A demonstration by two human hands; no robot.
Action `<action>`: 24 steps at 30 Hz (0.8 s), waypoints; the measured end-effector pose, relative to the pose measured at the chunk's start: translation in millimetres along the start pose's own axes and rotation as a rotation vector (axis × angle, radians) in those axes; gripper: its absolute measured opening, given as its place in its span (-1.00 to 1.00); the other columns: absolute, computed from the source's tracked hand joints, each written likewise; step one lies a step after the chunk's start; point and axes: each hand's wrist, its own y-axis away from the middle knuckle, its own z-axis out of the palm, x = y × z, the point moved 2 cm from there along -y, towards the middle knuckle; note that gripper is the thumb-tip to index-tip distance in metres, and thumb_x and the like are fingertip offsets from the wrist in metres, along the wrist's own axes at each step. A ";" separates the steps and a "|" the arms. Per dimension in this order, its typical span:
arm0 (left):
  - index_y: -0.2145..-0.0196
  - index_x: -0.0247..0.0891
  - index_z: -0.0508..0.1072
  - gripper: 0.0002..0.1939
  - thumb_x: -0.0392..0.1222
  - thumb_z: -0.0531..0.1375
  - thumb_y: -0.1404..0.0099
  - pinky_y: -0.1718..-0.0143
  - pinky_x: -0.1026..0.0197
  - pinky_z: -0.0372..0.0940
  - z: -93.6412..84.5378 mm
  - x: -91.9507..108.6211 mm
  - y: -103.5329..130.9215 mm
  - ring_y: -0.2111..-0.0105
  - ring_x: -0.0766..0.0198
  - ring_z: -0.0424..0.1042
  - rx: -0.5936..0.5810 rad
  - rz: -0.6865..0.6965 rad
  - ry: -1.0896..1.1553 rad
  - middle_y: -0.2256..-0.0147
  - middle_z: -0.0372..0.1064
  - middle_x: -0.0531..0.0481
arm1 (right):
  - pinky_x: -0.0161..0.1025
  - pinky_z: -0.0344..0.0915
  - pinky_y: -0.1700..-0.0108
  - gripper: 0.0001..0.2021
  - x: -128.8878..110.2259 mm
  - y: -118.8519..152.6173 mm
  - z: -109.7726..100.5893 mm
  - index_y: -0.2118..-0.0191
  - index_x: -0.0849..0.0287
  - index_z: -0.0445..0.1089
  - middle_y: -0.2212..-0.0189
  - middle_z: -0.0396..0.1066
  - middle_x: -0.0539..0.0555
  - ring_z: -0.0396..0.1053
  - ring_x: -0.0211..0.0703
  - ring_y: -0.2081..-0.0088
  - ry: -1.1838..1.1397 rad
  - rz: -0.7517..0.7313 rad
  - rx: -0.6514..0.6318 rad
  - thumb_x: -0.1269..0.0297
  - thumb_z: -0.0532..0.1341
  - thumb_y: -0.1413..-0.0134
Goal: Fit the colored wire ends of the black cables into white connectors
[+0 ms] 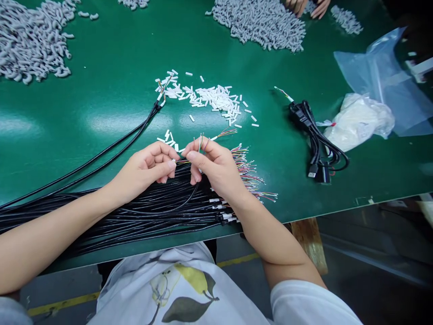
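Left hand: thumb and fingertips are closing in a narrow pinch, and this grip is holding thin multicoloured wires just above the black cables. Right hand: just beside the left, its thumb and forefinger are pressing nearly together on the same wires, while green, white and reddish strands are rising between its fingers; whether the grip is also holding a small white piece, one cannot tell. Large bundle of slim black round cables: lying along the near edge of the green smooth-topped bench, partly beneath both hands, with bared coloured wire ends fanning out at the right. Pair of black cables with split coloured ends: extending from the left edge towards the small white tubular pieces, which are lying scattered beyond the hands; a smaller group of them is resting near the fingertips. Coiled black cable with connectors: lying to the right, beside a white-filled clear plastic bag and a flat translucent plastic sheet. Grey curved short pieces: forming heaps at the far side and far left. Another person's hands: reaching in beside a far heap.
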 end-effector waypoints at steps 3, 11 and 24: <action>0.20 -0.23 0.47 -0.92 -0.27 0.28 -0.34 0.49 0.45 0.25 -1.4 1.0 0.5 0.52 0.47 0.31 0.020 0.014 0.018 0.48 0.41 0.13 | -0.46 0.34 0.53 -0.81 -5.0 -1.6 -4.4 0.25 0.12 0.35 0.37 0.30 -0.14 0.42 -0.49 0.57 -0.064 0.014 -0.015 0.12 0.29 -0.26; 0.21 -0.22 0.48 -0.93 -0.27 0.28 -0.33 0.49 0.44 0.24 -2.1 1.5 3.0 0.52 0.46 0.30 0.036 0.031 0.028 0.49 0.40 0.13 | -0.40 0.35 0.50 -0.79 -6.7 0.4 -6.4 0.19 0.09 0.36 0.42 0.30 -0.14 0.42 -0.44 0.58 -0.052 0.041 -0.039 0.07 0.27 -0.26; 0.25 -0.25 0.47 -0.92 -0.28 0.29 -0.28 0.53 0.39 0.17 1.7 4.0 0.0 0.56 0.44 0.25 0.091 -0.015 0.043 0.52 0.38 0.11 | -0.18 0.32 0.13 -0.83 -9.3 1.3 -12.0 0.20 0.05 0.48 0.37 0.37 -0.04 0.36 -0.23 0.28 0.343 -0.280 0.099 0.30 0.12 -0.28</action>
